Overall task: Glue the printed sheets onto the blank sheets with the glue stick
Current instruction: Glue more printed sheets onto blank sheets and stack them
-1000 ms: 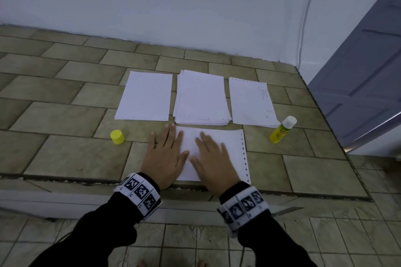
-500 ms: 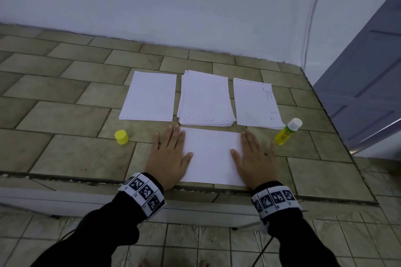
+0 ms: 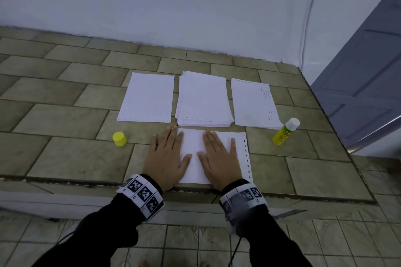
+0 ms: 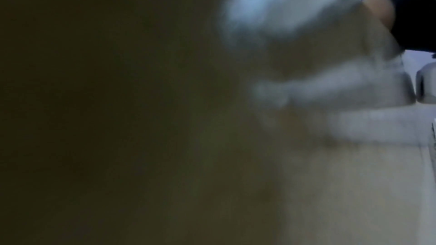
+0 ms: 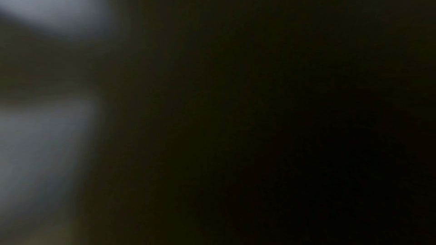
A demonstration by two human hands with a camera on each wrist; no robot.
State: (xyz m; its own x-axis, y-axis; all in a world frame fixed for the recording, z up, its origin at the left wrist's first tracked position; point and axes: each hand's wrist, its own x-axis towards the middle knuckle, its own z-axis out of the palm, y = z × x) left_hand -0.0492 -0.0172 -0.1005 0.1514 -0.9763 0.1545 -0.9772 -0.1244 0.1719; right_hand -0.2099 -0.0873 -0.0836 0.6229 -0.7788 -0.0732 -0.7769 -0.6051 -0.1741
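Note:
A white sheet (image 3: 194,147) with a perforated right strip lies at the near edge of the tiled counter. My left hand (image 3: 166,156) lies flat on its left edge, fingers straight. Flat on the sheet's middle presses my right hand (image 3: 219,158). Behind it lie a blank sheet (image 3: 148,97), a thick stack of sheets (image 3: 204,98) and a printed sheet (image 3: 252,104). The yellow glue stick (image 3: 285,131) lies uncapped to the right, its yellow cap (image 3: 119,138) to the left. Both wrist views are dark and blurred.
The tiled counter (image 3: 65,115) ends at a white wall behind and drops to a tiled floor (image 3: 195,243) in front. A grey door (image 3: 368,71) stands at the right. A white cable (image 3: 308,13) runs down the wall corner.
My right hand slid right across the sheet to its right edge, then back left to its middle. The left hand stayed flat at the left edge.

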